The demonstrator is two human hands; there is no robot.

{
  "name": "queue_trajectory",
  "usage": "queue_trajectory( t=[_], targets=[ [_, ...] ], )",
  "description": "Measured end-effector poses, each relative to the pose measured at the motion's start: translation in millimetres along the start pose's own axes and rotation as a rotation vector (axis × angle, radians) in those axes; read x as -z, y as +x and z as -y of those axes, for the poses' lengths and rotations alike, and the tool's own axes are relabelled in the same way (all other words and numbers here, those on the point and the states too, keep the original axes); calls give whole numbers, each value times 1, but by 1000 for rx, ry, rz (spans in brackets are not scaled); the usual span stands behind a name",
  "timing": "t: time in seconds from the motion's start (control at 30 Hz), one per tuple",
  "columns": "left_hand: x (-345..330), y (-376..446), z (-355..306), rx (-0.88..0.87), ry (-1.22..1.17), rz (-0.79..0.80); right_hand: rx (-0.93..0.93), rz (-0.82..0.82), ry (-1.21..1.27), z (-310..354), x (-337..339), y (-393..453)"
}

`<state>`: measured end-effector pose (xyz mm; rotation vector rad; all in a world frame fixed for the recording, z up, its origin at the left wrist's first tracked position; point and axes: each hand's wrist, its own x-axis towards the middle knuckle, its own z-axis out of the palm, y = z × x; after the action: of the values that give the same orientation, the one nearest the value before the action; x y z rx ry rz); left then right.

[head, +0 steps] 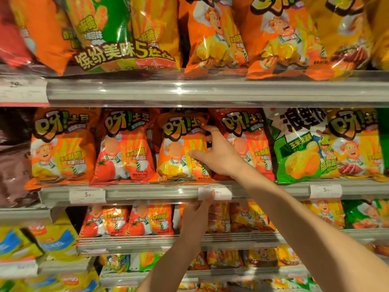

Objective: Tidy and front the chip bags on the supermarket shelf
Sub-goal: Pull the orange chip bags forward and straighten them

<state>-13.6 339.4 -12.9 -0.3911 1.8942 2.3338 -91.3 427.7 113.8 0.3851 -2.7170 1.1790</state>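
Observation:
An orange chip bag [179, 148] stands third from the left on the middle shelf, between a red tomato bag [124, 148] and another red bag [252, 144]. My right hand [219, 153] pinches the orange bag's right edge, thumb on its front and forefinger hooked over its upper corner. Below it, my left hand [196, 216] is at the middle shelf's rail [151, 193]. Its thumb tip presses the price label [221, 193] and its fingers curl under the shelf edge.
An orange bag [61, 148] stands at the row's left end, with a green bag [303, 148] and a yellow bag [357, 144] to the right. Large bags [212, 34] fill the top shelf. Small bags [130, 220] line the lower shelves.

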Motion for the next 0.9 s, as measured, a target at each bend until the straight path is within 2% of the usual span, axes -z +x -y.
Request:
queue_trajectory(
  t=[0.23, 0.47, 0.67, 0.9],
  targets=[
    [0, 2, 0, -6, 2, 9, 17, -108, 78, -5, -10, -11],
    [2, 3, 2, -13, 14, 11, -48, -1, 107, 5, -13, -7],
    [2, 5, 4, -17, 19, 13, -14, -120, 157, 3, -14, -15],
    [2, 7, 5, -5, 32, 5, -55, -177, 274, -3, -15, -15]
  ],
)
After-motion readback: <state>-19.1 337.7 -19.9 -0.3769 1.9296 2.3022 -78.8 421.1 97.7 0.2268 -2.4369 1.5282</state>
